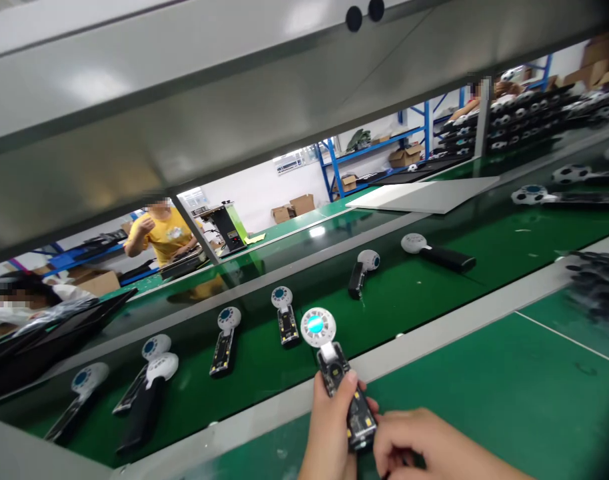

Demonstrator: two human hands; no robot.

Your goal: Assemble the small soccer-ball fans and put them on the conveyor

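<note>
1. Our left hand (329,433) has its grip closed round the black open-backed handle of a small handheld fan with a white round head (334,373); thumb lies on the handle, the head points away from us, its centre glowing cyan.
2. Our right hand (424,447) pinches the lower end of the same handle, fingers curled shut on it.
3. The fan is held above the grey metal rail (434,333) between our green mat surface (509,400) and the green conveyor belt (434,287).
4. On the belt just beyond: more fans of the same kind (284,317) lying flat, spaced in a row, some with handles open, some with black covers.
5. Far side: a person in a yellow shirt (162,233) at the opposite surface, blue shelving (369,153) with cardboard boxes behind.
</note>
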